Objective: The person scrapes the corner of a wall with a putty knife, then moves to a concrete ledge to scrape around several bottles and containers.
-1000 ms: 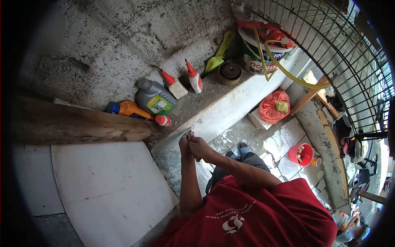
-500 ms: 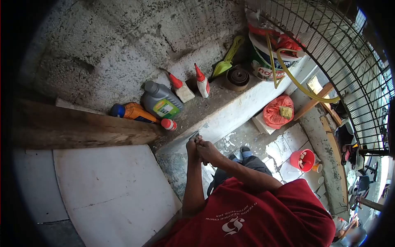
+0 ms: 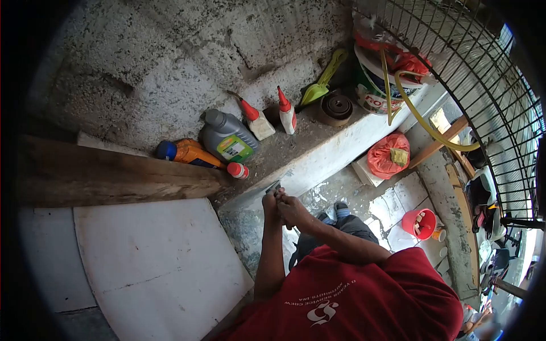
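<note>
My left hand (image 3: 269,206) and my right hand (image 3: 293,211) are pressed together at the front edge of a concrete ledge (image 3: 318,149). Both close around a small grey flat piece (image 3: 274,186) whose tip pokes out above the fingers; what it is cannot be made out. It sits just at the ledge's corner, below a small red-capped bottle (image 3: 238,170). My red shirt (image 3: 352,298) fills the lower right.
On the ledge stand a grey oil jug (image 3: 227,137), an orange bottle (image 3: 187,152), two glue bottles (image 3: 286,111), a brown roll (image 3: 335,107) and a bucket (image 3: 375,91). A wooden plank (image 3: 114,176) and white board (image 3: 153,261) lie left. Red bag (image 3: 388,155), red cup (image 3: 420,223) on the floor; wire grille (image 3: 483,74) right.
The view has drifted, so everything sits slightly further right and lower. My hands stay clasped on the grey piece, which now shows more clearly above my fingers.
</note>
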Tool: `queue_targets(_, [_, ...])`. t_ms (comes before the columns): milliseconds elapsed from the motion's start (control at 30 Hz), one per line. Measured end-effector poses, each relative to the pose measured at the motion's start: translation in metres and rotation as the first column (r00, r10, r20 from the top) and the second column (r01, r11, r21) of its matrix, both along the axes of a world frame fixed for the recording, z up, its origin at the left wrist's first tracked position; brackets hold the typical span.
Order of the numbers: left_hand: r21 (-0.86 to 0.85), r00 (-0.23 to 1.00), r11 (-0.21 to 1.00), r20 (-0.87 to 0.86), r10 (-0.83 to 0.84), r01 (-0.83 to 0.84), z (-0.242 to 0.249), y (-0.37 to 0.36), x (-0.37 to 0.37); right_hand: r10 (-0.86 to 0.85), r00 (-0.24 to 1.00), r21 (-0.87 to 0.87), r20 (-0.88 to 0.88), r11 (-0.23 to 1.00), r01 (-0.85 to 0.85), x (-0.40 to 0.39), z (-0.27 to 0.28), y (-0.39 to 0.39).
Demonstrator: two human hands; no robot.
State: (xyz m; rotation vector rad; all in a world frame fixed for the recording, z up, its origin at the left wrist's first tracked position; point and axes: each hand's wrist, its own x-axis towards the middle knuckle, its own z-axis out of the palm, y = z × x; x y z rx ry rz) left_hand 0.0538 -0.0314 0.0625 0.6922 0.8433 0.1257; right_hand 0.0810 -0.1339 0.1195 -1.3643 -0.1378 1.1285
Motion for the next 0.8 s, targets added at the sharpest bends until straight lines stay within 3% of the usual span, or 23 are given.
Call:
queue_targets(100, [0.125,0.999,0.992,-0.019,0.037,-0.034,-0.012,-0.005,-0.002,0.037,0.999,-0.017,-0.013,0.999,-0.037,0.004,0.006,0.002])
queue_targets(133, [-0.044,0.998,0.998,0.028,0.051,-0.05,-0.016,0.002,-0.003,0.019,1.0,0.023,0.014,1.0,-0.02,0.002,0.013,-0.002])
queue_targets(233, [-0.007,0.994,0.994,-0.041,0.105,-0.105,0.038,-0.009,0.003,0.006,1.0,0.064,0.011,0.998,-0.006,-0.003,0.027,-0.007])
queue_targets(333, [0.012,1.0,1.0,0.024,0.012,-0.012,-0.021,-0.001,0.004,0.021,1.0,-0.02,-0.001,1.0,-0.021,0.001,0.009,-0.005])
queue_targets(400, [-0.043,0.999,0.999,0.044,0.008,-0.006,-0.01,-0.004,0.007,-0.033,0.999,-0.041,0.024,0.999,0.034,-0.001,0.013,-0.004])
queue_targets(433, [0.018,1.0,1.0,0.013,0.006,-0.007,-0.005,-0.003,0.01,-0.077,0.996,-0.041,0.045,0.996,0.079,-0.002,0.016,-0.005])
queue_targets(500, [0.125,0.997,0.992,-0.078,0.017,-0.007,0.059,-0.02,0.01,-0.051,0.999,0.001,0.0,0.999,0.051,-0.002,0.03,-0.012])
queue_targets(633, [0.075,0.998,0.996,0.009,0.056,-0.057,0.005,-0.007,0.004,0.03,0.998,0.016,0.057,0.999,-0.03,0.002,0.023,-0.013])
queue_targets(733, [-0.032,0.991,0.993,0.075,0.112,-0.11,0.028,-0.016,0.008,0.032,0.998,0.031,0.06,0.999,-0.034,0.005,0.033,-0.017])
queue_targets(800, [0.022,0.993,0.994,0.059,0.101,-0.103,0.056,-0.021,0.011,0.03,0.999,0.022,0.043,0.999,-0.031,0.005,0.042,-0.017])
